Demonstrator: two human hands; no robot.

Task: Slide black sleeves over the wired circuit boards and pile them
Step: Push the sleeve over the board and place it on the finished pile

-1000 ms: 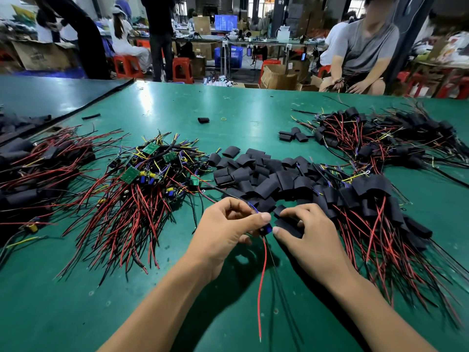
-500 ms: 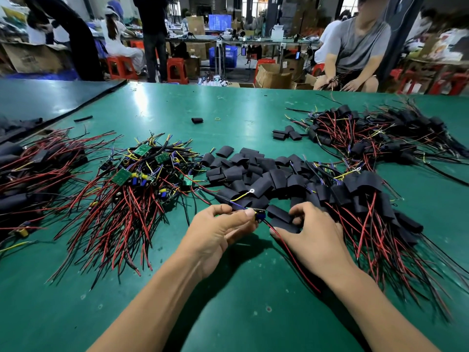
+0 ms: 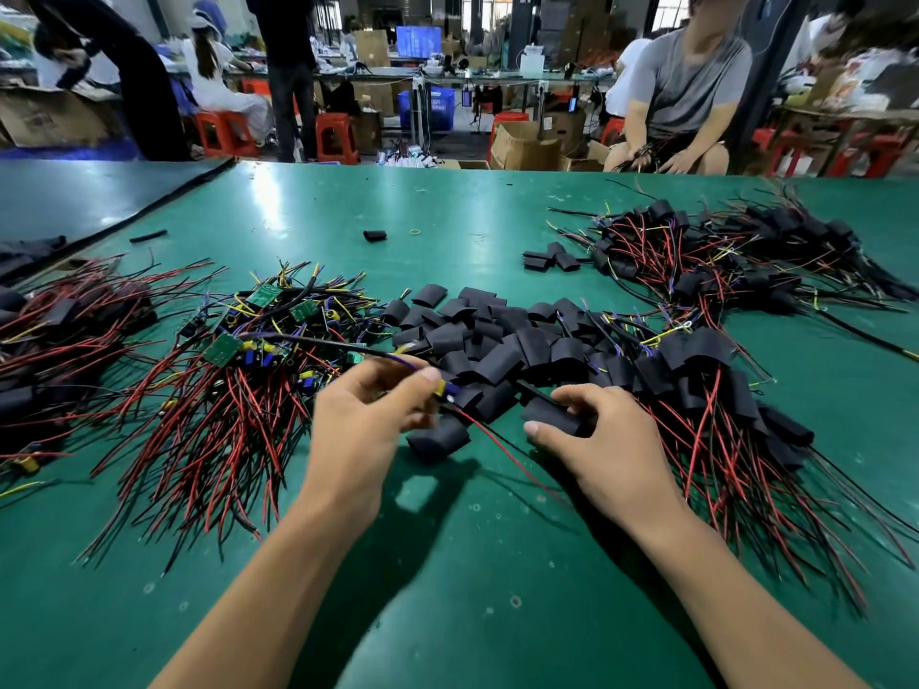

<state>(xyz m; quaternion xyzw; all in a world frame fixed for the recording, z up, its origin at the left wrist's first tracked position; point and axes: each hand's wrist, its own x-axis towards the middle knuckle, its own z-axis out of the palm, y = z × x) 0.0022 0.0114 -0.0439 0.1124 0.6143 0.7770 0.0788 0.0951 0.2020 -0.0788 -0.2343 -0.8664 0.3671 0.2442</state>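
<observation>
My left hand (image 3: 365, 420) pinches a wired circuit board (image 3: 442, 388) by its blue and yellow parts; its red wire trails toward me between my hands. My right hand (image 3: 601, 440) grips a black sleeve (image 3: 549, 412), a little to the right of the board. Another black sleeve (image 3: 440, 440) lies on the mat between my hands. Behind them sits a heap of loose black sleeves (image 3: 492, 335). Bare green boards with red and black wires (image 3: 238, 360) are heaped at the left. Sleeved boards (image 3: 716, 390) are piled at the right.
The green table mat (image 3: 447, 564) is bare near me. A second pile of sleeved boards (image 3: 721, 251) lies at the back right, another (image 3: 59, 330) at the far left. A stray sleeve (image 3: 374, 235) lies mid-table. A seated person (image 3: 689, 92) works across the table.
My right hand has taken a sleeve off the heap and drawn it toward me. My left hand has lifted the board slightly, and its red wire has swung from straight down toward the right.
</observation>
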